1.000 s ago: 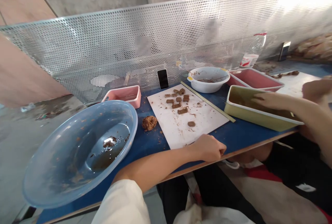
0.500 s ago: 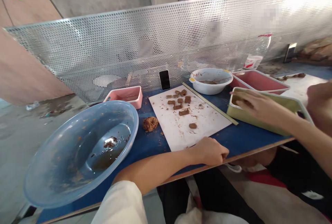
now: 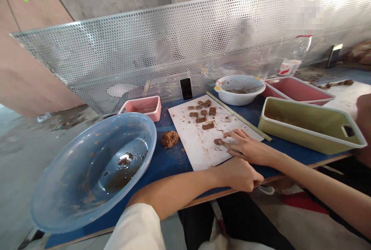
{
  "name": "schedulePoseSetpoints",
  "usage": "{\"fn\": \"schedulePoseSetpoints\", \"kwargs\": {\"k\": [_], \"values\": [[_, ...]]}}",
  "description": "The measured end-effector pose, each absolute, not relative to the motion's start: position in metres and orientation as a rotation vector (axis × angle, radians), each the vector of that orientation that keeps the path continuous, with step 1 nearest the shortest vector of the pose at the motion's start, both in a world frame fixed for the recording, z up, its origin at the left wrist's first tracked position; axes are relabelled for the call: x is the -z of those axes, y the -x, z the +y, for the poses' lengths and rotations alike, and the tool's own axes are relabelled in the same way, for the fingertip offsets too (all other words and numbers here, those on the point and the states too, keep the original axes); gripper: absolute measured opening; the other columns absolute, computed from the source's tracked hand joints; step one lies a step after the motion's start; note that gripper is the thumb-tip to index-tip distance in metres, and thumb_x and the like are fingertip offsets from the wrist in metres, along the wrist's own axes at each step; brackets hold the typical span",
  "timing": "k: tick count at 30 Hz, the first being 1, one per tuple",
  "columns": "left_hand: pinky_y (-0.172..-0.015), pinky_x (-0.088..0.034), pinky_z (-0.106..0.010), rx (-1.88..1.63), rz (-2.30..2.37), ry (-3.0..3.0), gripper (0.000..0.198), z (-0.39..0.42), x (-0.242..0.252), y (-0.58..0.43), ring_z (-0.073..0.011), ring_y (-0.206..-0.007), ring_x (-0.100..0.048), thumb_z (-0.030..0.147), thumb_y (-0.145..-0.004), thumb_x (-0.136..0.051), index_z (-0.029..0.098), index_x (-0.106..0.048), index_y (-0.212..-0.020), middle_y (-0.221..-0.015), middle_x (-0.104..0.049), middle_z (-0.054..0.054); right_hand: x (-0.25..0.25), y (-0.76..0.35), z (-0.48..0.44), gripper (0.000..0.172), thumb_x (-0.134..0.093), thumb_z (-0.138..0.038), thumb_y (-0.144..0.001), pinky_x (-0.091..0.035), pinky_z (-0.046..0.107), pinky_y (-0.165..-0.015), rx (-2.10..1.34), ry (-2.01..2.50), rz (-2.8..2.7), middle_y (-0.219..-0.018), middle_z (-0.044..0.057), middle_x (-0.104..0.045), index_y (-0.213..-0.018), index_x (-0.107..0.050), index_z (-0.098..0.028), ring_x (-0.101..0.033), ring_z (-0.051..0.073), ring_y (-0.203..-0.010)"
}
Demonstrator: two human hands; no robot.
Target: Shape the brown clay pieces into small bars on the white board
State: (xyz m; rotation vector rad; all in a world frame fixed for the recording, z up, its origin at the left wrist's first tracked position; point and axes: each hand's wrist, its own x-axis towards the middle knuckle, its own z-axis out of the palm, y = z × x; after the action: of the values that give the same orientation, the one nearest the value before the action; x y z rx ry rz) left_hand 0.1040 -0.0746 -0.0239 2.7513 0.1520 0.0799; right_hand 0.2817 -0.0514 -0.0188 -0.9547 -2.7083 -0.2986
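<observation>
My left hand point(image 3: 242, 174) rests in a closed fist at the table's front edge, by the near corner of the white board point(image 3: 199, 149). What its fingers hold, if anything, is hidden. Over the board's right part, my right hand point(image 3: 246, 147) has its fingers spread, with a fingertip touching a small oval piece of brown clay point(image 3: 216, 141). Farther back on the board lie several small shaped clay pieces point(image 3: 203, 113) among crumbs. Left of the board sits a rough clay lump point(image 3: 169, 139).
A large blue basin point(image 3: 72, 172) with murky water stands left. Around the board are a pink box point(image 3: 158, 113), a phone point(image 3: 186, 89), a white bowl point(image 3: 240, 97), a wooden strip point(image 3: 240, 118), a green box point(image 3: 304, 136) and a larger pink box point(image 3: 301, 89). A perforated metal screen point(image 3: 116, 60) runs behind.
My right hand has moved left from the green box onto the board, reaching the oval clay piece. My left fist has stayed at the table edge. The view has shifted slightly.
</observation>
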Motion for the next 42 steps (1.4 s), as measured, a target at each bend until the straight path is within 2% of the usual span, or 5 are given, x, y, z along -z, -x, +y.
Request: {"fn": "schedulePoseSetpoints", "kwargs": {"k": [23, 28, 34, 37, 42], "values": [[-0.06, -0.035, -0.031, -0.098, 0.226, -2.67, 0.012, -0.075, 0.024, -0.102, -0.0159, -0.067, -0.059, 0.01, -0.089, -0.07, 0.018, -0.073, -0.081, -0.076, -0.076, 0.0, 0.025, -0.272, -0.035, 0.041, -0.051, -0.038, -0.117, -0.05, 0.055, -0.102, 0.139, 0.981, -2.608, -0.141, 0.015, -0.064, -0.152, -0.072, -0.035, -0.055, 0.036, -0.127], [-0.061, -0.035, -0.029, -0.095, 0.23, -2.668, 0.013, -0.076, 0.022, -0.103, -0.0159, -0.069, -0.062, 0.01, -0.089, -0.069, 0.018, -0.073, -0.08, -0.078, -0.077, -0.001, 0.027, -0.272, -0.037, 0.046, -0.053, -0.039, -0.116, -0.051, 0.057, -0.103, 0.112, 0.974, -2.62, -0.146, 0.014, -0.062, -0.16, -0.065, -0.039, -0.055, 0.036, -0.126], [-0.062, -0.038, -0.029, -0.06, 0.225, -2.654, 0.013, -0.076, 0.019, -0.102, -0.0164, -0.07, -0.063, 0.01, -0.09, -0.067, 0.018, -0.072, -0.081, -0.078, -0.078, -0.002, 0.018, -0.273, -0.034, 0.038, -0.056, -0.033, -0.114, -0.05, 0.057, -0.104, 0.174, 0.865, -2.625, -0.139, 0.017, -0.066, -0.146, -0.075, -0.028, -0.054, 0.037, -0.128], [-0.061, -0.038, -0.03, -0.041, 0.227, -2.649, 0.011, -0.075, 0.018, -0.102, -0.0171, -0.072, -0.065, 0.011, -0.089, -0.068, 0.018, -0.074, -0.084, -0.081, -0.079, -0.002, -0.001, -0.272, -0.021, 0.033, -0.057, -0.034, -0.114, -0.049, 0.053, -0.104, 0.156, 0.735, -2.677, -0.136, 0.015, -0.067, -0.139, -0.078, -0.029, -0.056, 0.033, -0.127], [-0.058, -0.036, -0.031, -0.017, 0.254, -2.64, 0.01, -0.076, 0.016, -0.102, -0.017, -0.075, -0.067, 0.013, -0.089, -0.068, 0.02, -0.072, -0.084, -0.082, -0.079, 0.001, -0.016, -0.258, 0.014, 0.027, -0.059, -0.039, -0.114, -0.046, 0.044, -0.093, 0.108, 0.492, -2.717, -0.109, 0.01, -0.07, -0.124, -0.079, -0.024, -0.061, 0.024, -0.101]]}}
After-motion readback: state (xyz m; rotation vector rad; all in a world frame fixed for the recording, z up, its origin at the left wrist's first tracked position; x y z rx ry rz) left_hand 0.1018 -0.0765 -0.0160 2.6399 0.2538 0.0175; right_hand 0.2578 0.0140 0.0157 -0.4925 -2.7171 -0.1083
